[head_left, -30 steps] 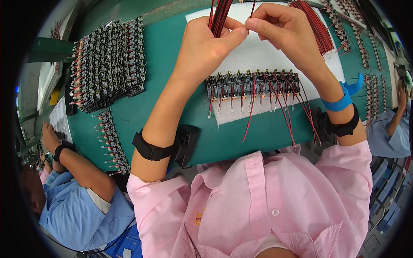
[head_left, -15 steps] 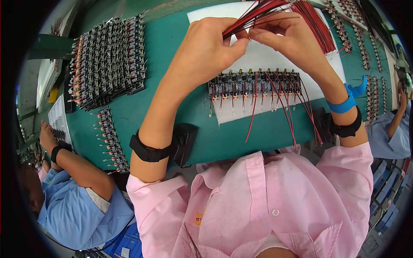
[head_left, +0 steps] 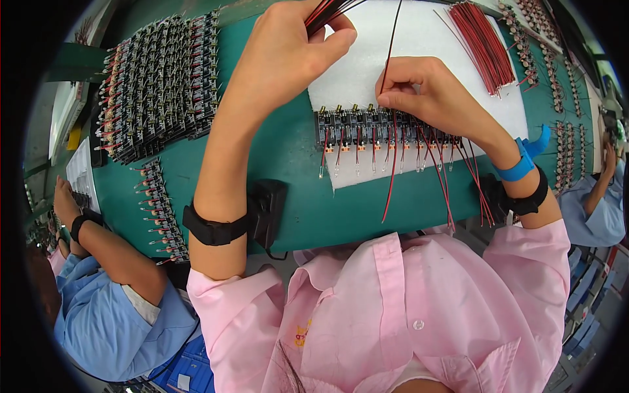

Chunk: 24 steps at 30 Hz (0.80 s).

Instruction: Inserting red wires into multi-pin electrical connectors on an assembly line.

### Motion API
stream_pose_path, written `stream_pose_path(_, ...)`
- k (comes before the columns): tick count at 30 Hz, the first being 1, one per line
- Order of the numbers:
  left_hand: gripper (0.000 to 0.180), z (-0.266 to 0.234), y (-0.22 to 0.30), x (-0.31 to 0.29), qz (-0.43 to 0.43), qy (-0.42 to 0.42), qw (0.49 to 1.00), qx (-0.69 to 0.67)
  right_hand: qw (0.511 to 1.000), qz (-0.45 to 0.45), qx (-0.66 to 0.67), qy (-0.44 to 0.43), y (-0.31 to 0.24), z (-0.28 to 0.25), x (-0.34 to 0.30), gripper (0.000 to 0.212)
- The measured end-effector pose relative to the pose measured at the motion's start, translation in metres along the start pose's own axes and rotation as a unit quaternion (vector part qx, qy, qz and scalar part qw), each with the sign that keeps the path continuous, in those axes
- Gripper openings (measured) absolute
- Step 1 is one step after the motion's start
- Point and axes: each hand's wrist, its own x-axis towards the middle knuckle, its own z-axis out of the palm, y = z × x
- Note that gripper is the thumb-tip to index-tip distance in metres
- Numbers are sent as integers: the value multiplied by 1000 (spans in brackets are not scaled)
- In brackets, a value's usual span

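Observation:
My left hand [head_left: 288, 49] is closed round a bundle of thin red and black wires [head_left: 327, 12], raised over the far side of the bench. Between thumb and fingertips, my right hand [head_left: 426, 88] pinches a single dark wire [head_left: 392, 39] that stands almost upright. Its fingertips are close above the far edge of a row of small black circuit boards [head_left: 347, 124]; whether the wire touches a board is hidden. Clear LEDs on short leads hang from the row's near side. Several long red wires [head_left: 392, 183] trail from it toward me.
The row lies on a white foam sheet [head_left: 354, 78] over the green bench top [head_left: 354, 209]. More red and black wires [head_left: 481, 49] lie far right. Stacked boards [head_left: 157, 85] and another strip [head_left: 160, 213] are at left. Co-workers in blue sit on both sides.
My hands have parted. The left moved leftward with the wire bundle, while the right came down toward the board row with one wire drawn from the bundle.

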Motion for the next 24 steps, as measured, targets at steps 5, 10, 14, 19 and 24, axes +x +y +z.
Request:
stream_pose_path(5,16,0,-4,1,8,32,999,22,1000,-6,-6,-1,1,0,1,6)
stream_pose_path(10,17,1,-2,1,9,33,999,18,1000,-27,-10,8,2,1,1,6)
stream_pose_path(14,17,1,-2,0,9,34,999,18,999,-38,-15,14,3,2,0,5)
stream_pose_path(19,17,1,0,-1,4,35,999,17,998,-58,-19,18,4,3,0,5)
stream_pose_path(24,17,1,1,-1,7,34,999,18,998,-52,-35,19,3,2,0,6)
